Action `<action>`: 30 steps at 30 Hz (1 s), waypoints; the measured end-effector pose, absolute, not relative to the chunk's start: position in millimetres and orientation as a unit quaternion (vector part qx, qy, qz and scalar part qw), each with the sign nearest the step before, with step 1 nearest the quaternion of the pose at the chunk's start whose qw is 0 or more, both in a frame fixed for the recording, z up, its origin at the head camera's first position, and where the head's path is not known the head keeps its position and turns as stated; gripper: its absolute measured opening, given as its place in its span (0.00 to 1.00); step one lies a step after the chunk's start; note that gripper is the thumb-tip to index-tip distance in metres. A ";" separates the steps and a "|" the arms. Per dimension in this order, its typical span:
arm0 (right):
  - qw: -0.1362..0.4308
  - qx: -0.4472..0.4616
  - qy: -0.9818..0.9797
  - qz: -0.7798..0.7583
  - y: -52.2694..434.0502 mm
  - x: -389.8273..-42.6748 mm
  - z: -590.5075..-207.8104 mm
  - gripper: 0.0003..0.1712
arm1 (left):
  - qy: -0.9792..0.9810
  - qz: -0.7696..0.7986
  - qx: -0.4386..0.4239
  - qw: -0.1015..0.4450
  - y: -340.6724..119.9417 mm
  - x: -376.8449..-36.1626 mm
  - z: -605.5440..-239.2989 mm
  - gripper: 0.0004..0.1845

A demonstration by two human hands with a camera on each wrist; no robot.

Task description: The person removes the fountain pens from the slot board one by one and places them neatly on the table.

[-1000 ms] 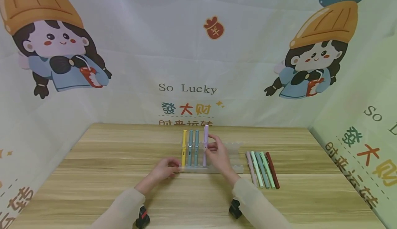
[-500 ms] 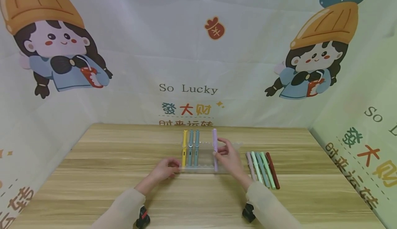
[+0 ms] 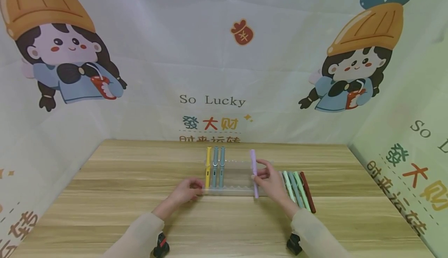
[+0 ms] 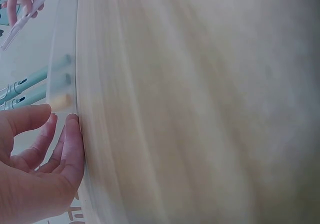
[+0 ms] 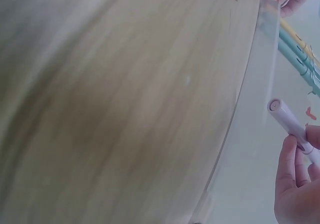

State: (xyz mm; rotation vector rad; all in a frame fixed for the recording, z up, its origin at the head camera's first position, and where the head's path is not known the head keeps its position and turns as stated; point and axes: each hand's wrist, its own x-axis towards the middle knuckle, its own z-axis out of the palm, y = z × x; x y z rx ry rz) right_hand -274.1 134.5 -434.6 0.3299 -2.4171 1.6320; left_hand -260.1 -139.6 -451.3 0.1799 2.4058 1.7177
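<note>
My right hand [image 3: 272, 181] pinches a lilac pen [image 3: 253, 164] between thumb and fingers, over the right part of a clear plastic pen rack [image 3: 231, 192]. The pen stands nearly upright with its cap end up; in the right wrist view the lower end of the pen [image 5: 284, 115] hangs apart from the rack's front edge. At the rack's left end my left hand [image 3: 189, 190] grips the corner with thumb and fingertips. A yellow pen [image 3: 208, 168] and two blue-grey pens, the nearer one to the yellow [image 3: 215, 168] and its neighbour [image 3: 222, 168], lean side by side in the left slots.
To the right of the rack a row of loose pens lies on the wooden table [image 3: 350, 211]: pale green [image 3: 289, 186], blue-grey, another green and dark red [image 3: 308, 192]. My right forearm partly covers them. A printed cloth [image 3: 210, 67] hangs behind the table.
My right hand has carried the lilac pen to the right along the rack and slightly nearer to me, its lower end now overlapping the front edge. My left hand has stayed put.
</note>
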 end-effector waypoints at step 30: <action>0.050 0.112 -0.837 0.534 206.1 -262.1 -424.8 0.28 | 0.816 0.569 0.053 0.087 -138.1 -261.5 -451.8 0.07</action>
